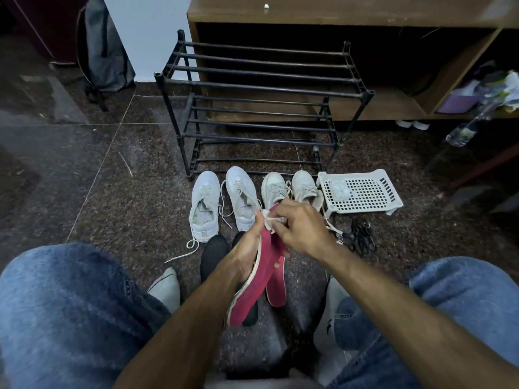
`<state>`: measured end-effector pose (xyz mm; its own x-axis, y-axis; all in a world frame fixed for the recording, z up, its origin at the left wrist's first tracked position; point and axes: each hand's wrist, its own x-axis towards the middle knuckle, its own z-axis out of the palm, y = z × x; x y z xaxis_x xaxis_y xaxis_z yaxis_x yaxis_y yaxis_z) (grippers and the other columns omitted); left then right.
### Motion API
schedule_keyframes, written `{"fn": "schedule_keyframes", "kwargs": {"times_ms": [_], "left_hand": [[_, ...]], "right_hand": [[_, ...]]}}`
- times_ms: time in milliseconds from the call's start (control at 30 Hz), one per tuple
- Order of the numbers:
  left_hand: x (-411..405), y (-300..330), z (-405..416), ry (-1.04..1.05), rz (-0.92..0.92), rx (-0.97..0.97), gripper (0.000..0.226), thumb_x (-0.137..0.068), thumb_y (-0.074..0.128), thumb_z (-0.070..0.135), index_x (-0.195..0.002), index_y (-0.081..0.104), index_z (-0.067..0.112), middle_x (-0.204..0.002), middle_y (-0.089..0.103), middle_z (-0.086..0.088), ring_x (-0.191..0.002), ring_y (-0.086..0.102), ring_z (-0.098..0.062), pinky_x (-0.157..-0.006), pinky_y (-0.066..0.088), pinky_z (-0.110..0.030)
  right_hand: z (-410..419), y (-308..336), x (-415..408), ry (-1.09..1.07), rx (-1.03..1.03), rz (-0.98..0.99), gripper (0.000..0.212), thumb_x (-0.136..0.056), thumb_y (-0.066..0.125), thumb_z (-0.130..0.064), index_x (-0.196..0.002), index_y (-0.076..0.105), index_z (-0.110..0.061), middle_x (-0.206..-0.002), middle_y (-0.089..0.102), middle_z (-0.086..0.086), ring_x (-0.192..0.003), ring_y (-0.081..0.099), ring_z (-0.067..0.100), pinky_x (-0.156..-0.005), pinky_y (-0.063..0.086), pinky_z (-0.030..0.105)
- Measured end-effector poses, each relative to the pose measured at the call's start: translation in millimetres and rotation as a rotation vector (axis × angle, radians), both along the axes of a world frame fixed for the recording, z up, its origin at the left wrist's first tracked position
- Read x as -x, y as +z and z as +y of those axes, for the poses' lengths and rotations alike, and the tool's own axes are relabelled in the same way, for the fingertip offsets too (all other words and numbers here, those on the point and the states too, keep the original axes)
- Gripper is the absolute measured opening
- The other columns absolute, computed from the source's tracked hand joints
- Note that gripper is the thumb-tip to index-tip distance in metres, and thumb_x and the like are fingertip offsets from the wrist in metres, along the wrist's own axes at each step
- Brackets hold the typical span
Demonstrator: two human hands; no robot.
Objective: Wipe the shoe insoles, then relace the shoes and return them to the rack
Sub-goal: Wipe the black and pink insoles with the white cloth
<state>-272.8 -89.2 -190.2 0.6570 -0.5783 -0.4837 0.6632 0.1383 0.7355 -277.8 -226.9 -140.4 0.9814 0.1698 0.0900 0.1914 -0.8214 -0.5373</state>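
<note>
The left hand (pixel 247 248) grips a red insole (pixel 252 287) from beneath, while the right hand (pixel 300 228) pinches a small white wipe (pixel 271 220) against the insole's upper end, above the floor between the knees. Four white shoes (pixel 241 203) stand in a row before the black rack (pixel 261 105), with a white basket (pixel 362 195) just to their right.
</note>
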Motion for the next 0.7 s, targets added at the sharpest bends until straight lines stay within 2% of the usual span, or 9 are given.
{"fn": "schedule_keyframes", "kwargs": {"times_ms": [133,200,300,433,467,533,600,667,700], "left_hand": [[2,1,-1,-0.021,0.004,0.01,0.087,-0.089,0.013,0.074,-0.129,0.058,0.012,-0.086,0.072,-0.01,-0.07,0.065,-0.023,-0.057,0.045,-0.032],[1,0,1,0.004,-0.008,-0.015,0.088,-0.088,0.015,0.075,-0.125,0.061,0.011,-0.09,0.07,-0.015,-0.072,0.064,-0.025,-0.057,0.045,-0.032],[-4,-2,2,0.02,-0.004,-0.038,0.092,-0.086,0.017,0.078,-0.109,0.068,0.005,-0.092,0.062,-0.03,-0.075,0.06,-0.033,-0.058,0.046,-0.035],[-1,2,2,0.022,0.075,0.122,0.085,-0.09,0.011,0.073,-0.127,0.056,0.011,-0.083,0.071,-0.014,-0.059,0.065,-0.024,-0.052,0.049,-0.03],[-2,1,3,0.033,0.086,0.145,0.085,-0.089,0.012,0.073,-0.127,0.056,0.011,-0.084,0.071,-0.014,-0.058,0.065,-0.024,-0.052,0.049,-0.03],[-6,-2,7,0.066,0.09,0.159,0.085,-0.081,0.024,0.077,-0.115,0.065,0.011,-0.085,0.066,-0.017,-0.062,0.064,-0.026,-0.054,0.05,-0.031],[-8,0,7,0.093,0.106,0.137,0.083,-0.074,0.033,0.08,-0.095,0.074,0.011,-0.082,0.061,-0.017,-0.065,0.06,-0.028,-0.055,0.051,-0.034],[-7,0,4,0.1,0.131,0.151,0.083,-0.08,0.026,0.079,-0.088,0.077,0.013,-0.074,0.065,-0.014,-0.058,0.062,-0.025,-0.05,0.05,-0.031],[-6,0,2,0.089,0.131,0.163,0.085,-0.084,0.021,0.077,-0.096,0.076,0.014,-0.075,0.068,-0.014,-0.059,0.063,-0.024,-0.05,0.049,-0.03]], "right_hand": [[-10,3,-17,-0.257,0.016,-0.029,0.016,-0.089,0.065,-0.022,-0.103,0.072,-0.019,-0.104,0.068,-0.002,-0.089,0.063,0.018,-0.081,0.051,0.033],[-4,4,-11,-0.168,-0.011,-0.031,0.015,-0.089,0.064,-0.019,-0.102,0.072,-0.017,-0.102,0.067,-0.002,-0.088,0.062,0.018,-0.082,0.052,0.036],[7,0,2,0.034,0.068,-0.025,0.016,-0.091,0.061,-0.022,-0.102,0.071,-0.02,-0.103,0.065,-0.005,-0.088,0.062,0.019,-0.083,0.05,0.039],[-3,3,-18,-0.293,0.064,-0.034,0.016,-0.093,0.059,-0.023,-0.106,0.069,-0.019,-0.108,0.065,-0.001,-0.087,0.056,0.016,-0.079,0.042,0.026],[-3,3,-17,-0.303,0.066,-0.045,0.016,-0.093,0.059,-0.022,-0.105,0.069,-0.018,-0.108,0.065,-0.001,-0.088,0.058,0.017,-0.078,0.042,0.026],[5,4,-5,-0.131,0.108,-0.072,0.017,-0.093,0.059,-0.022,-0.107,0.069,-0.018,-0.107,0.064,-0.002,-0.088,0.062,0.021,-0.075,0.043,0.028],[15,3,14,0.068,0.183,-0.072,0.02,-0.093,0.057,-0.024,-0.109,0.069,-0.021,-0.107,0.063,-0.004,-0.085,0.065,0.026,-0.07,0.046,0.032],[15,7,10,0.034,0.187,-0.059,0.022,-0.095,0.054,-0.025,-0.111,0.068,-0.02,-0.109,0.061,-0.004,-0.087,0.063,0.025,-0.073,0.047,0.034],[13,9,1,-0.059,0.172,-0.059,0.021,-0.095,0.054,-0.025,-0.11,0.068,-0.019,-0.109,0.061,-0.003,-0.088,0.062,0.024,-0.076,0.048,0.035]]}}
